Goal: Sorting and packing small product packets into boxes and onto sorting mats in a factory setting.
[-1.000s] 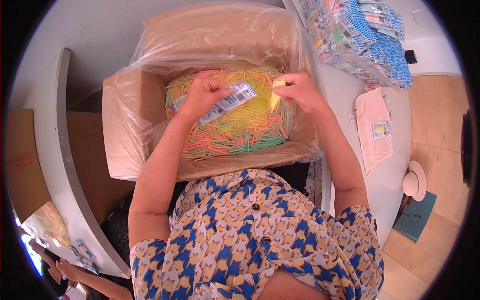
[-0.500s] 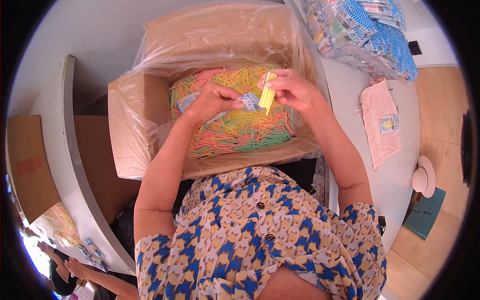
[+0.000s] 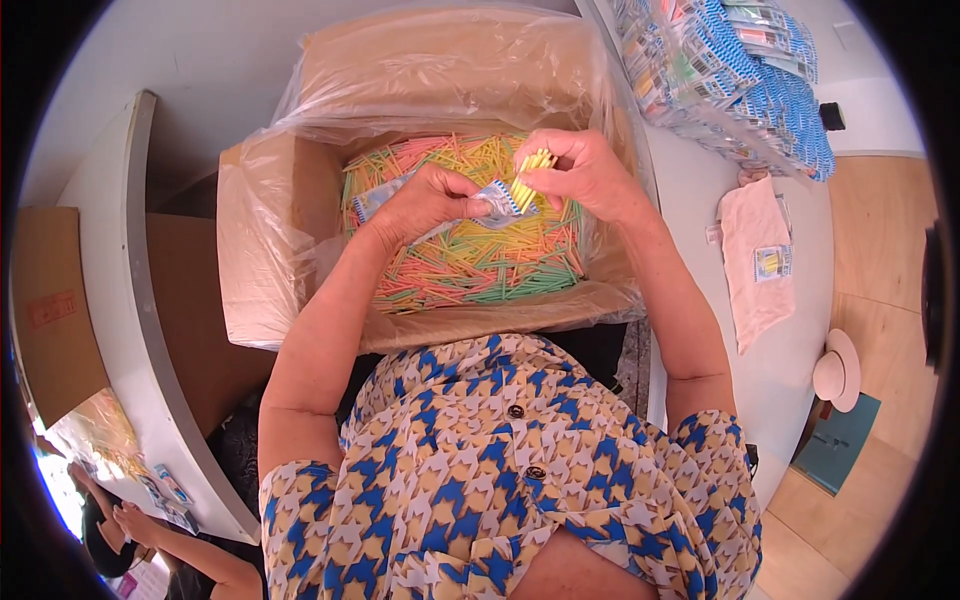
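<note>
A cardboard box point(image 3: 260, 250) lined with a clear plastic bag is full of thin coloured sticks point(image 3: 470, 265) in pink, yellow, green and orange. Over it, my left hand point(image 3: 425, 200) grips a small clear packet with a blue-and-white printed top point(image 3: 495, 198). My right hand point(image 3: 580, 170) pinches a little bundle of yellow sticks point(image 3: 532, 172), whose lower ends meet the mouth of the packet. Both hands are close together above the middle of the box.
A white table point(image 3: 790, 360) on the right carries a heap of filled blue-and-white packets point(image 3: 740, 70), a pinkish cloth point(image 3: 755, 255) and a round white object point(image 3: 838, 368). A white partition point(image 3: 130, 300) runs along the left. Another person's hands point(image 3: 130, 520) show at lower left.
My hands have drawn together over the box. The packet, held out flat a second ago, is now bunched in my left hand with the yellow sticks brought to its opening.
</note>
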Demonstrator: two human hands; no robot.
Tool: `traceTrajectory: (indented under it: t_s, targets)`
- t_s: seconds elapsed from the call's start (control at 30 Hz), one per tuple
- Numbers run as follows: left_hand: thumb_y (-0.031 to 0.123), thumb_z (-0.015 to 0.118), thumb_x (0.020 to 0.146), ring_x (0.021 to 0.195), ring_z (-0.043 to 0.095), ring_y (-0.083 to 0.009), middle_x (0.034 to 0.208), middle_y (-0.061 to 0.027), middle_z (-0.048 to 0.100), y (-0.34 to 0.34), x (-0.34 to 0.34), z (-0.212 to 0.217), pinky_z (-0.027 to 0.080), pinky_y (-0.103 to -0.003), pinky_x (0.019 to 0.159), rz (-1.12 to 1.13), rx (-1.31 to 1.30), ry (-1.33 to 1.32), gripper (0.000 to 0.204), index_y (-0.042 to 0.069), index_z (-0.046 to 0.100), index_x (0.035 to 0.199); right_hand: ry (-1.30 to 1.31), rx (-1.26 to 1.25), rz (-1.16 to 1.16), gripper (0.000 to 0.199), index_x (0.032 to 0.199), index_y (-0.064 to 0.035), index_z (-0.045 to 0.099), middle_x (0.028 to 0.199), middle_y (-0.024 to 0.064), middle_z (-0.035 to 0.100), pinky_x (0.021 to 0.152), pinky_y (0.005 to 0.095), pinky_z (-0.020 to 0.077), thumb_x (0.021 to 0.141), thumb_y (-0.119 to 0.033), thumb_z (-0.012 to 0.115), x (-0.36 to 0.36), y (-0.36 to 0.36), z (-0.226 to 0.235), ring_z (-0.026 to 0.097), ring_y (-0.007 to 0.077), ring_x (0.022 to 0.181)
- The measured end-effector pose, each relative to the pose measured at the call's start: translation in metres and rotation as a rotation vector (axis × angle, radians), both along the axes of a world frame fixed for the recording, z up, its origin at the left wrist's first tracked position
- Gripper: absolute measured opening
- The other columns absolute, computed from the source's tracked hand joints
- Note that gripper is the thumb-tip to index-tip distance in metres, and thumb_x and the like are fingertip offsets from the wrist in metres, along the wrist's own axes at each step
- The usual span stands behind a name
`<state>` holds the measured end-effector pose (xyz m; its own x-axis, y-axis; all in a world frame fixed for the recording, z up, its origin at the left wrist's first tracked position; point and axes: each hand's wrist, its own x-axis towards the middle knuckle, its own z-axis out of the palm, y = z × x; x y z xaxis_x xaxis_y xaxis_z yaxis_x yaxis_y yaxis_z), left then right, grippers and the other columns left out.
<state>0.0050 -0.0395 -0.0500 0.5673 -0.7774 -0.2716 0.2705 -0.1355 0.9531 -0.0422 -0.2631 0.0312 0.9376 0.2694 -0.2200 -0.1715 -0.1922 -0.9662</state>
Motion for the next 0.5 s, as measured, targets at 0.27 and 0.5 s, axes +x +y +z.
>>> traceTrajectory:
  t_s: [0.27,0.5]
  targets:
    - [0.008,0.066,0.085,0.079,0.058,-0.0059,0.084,-0.0007,0.069,-0.004,-0.004,-0.011,0.048,-0.023,0.074,0.056,-0.088,0.019,0.015,0.001,0.071,0.097,-0.266,-0.225,0.148,0.027,0.104,-0.0010,0.066,0.091,0.0024,0.060,0.056,0.0195,0.0440,0.077,0.000,0.070,-0.011,0.007,0.018,0.056,0.0064,0.072]
    - [0.010,0.066,0.086,0.081,0.058,-0.0060,0.089,-0.0006,0.069,-0.005,-0.006,-0.014,0.048,-0.024,0.075,0.123,-0.278,0.137,0.018,0.001,0.070,0.100,-0.365,-0.333,-0.035,0.026,0.105,0.0000,0.065,0.095,0.0054,0.061,0.066,0.0224,0.0468,0.079,-0.001,0.067,-0.024,0.015,0.029,0.058,0.0120,0.082]
